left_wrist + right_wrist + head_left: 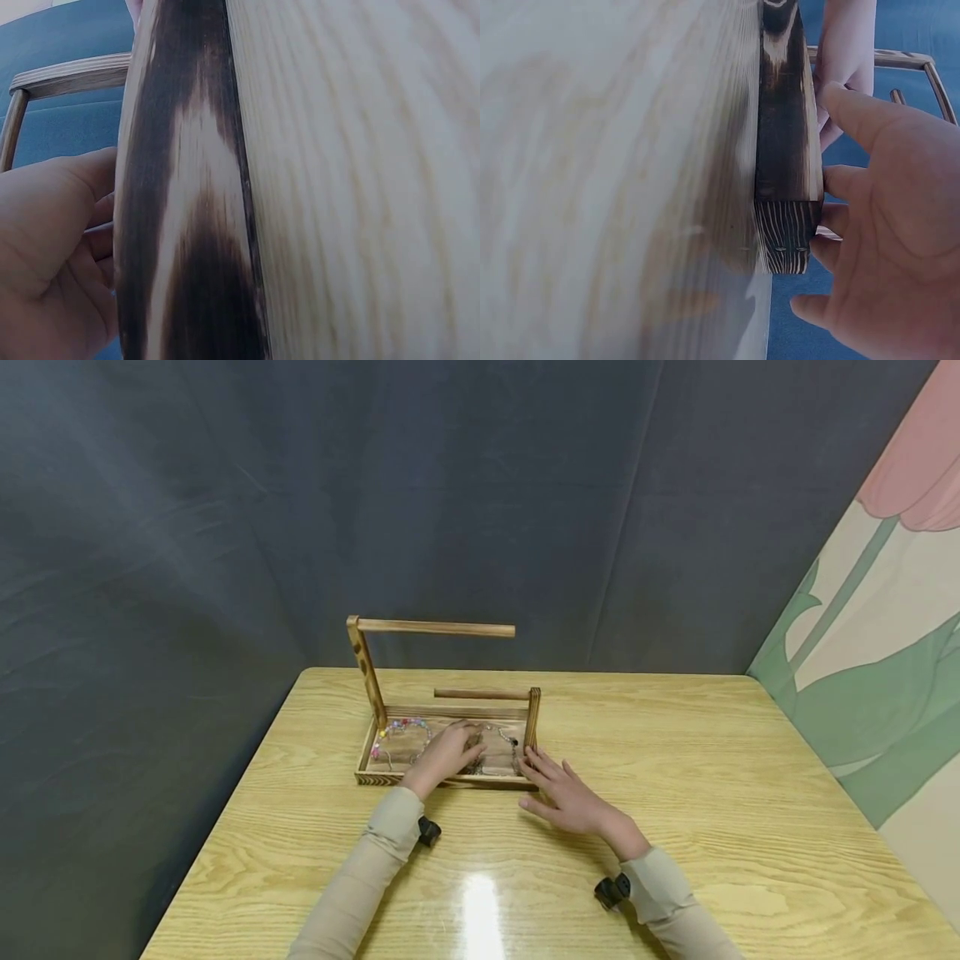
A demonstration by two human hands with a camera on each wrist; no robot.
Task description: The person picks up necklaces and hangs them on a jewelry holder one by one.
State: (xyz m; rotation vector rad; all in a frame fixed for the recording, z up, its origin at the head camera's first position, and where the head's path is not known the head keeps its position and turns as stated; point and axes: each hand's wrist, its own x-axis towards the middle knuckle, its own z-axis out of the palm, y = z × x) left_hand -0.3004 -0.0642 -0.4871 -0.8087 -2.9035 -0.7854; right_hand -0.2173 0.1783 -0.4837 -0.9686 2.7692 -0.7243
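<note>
A wooden tray-like stand (457, 782) with dark scorched grain lies on the table. In its left part is a bracelet of colorful beads (405, 722); a silver-toned chain with a dark bead (515, 742) lies in the right part. My left hand (444, 753) reaches over the front wall into the middle of the tray, fingers down among the jewelry. In the left wrist view the tray wall (199, 195) hides its fingertips. My right hand (573, 800) has its fingers spread at the tray's right front corner; in the right wrist view they lie beside the end wall (787, 232).
A tall post with a horizontal bar (438, 627) rises from the tray's left end, and a shorter post with a bar (480, 694) from its right end. The wooden table (712, 777) extends to both sides. A dark curtain (465, 510) hangs behind.
</note>
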